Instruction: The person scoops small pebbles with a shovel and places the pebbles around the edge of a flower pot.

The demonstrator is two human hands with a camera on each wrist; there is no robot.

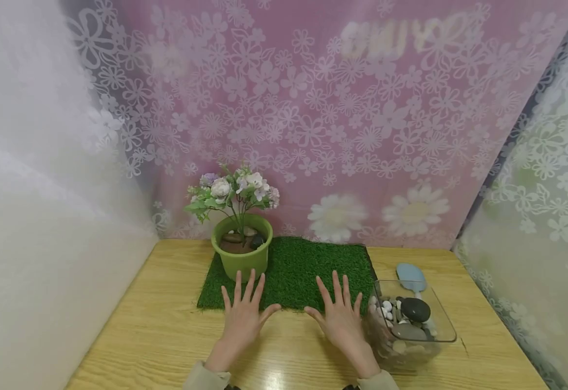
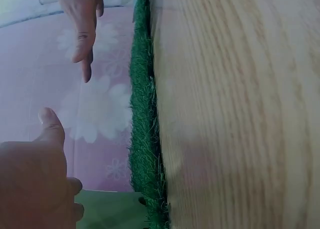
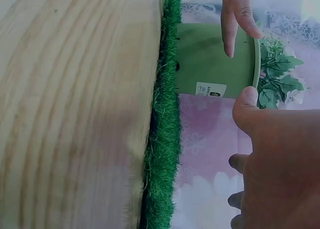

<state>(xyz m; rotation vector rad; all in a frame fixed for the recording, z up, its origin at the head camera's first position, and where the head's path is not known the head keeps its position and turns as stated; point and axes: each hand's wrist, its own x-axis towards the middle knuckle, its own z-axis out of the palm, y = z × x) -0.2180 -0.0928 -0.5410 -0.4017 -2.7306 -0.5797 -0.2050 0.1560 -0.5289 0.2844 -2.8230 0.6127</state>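
My left hand (image 1: 243, 316) is held with fingers spread in front of the green flowerpot (image 1: 242, 262), its fingertips overlapping the pot's base in the head view. To the right, my right hand (image 1: 341, 320) is spread the same way over the front edge of the artificial grass mat (image 1: 313, 273). Neither hand holds anything. The pot stands on the mat's left part, with a bunch of artificial flowers (image 1: 237, 189) upright in it and stones (image 1: 257, 241) on the brown fill at their base. A white label (image 3: 210, 89) shows on the pot in the right wrist view.
Right of my right hand stands a clear plastic container (image 1: 447, 330) with black, grey and white stones. Behind it lies a blue scoop (image 1: 411, 277), its handle partly seen through the container. A pink floral curtain (image 1: 308, 119) hangs behind the wooden table (image 1: 137, 336).
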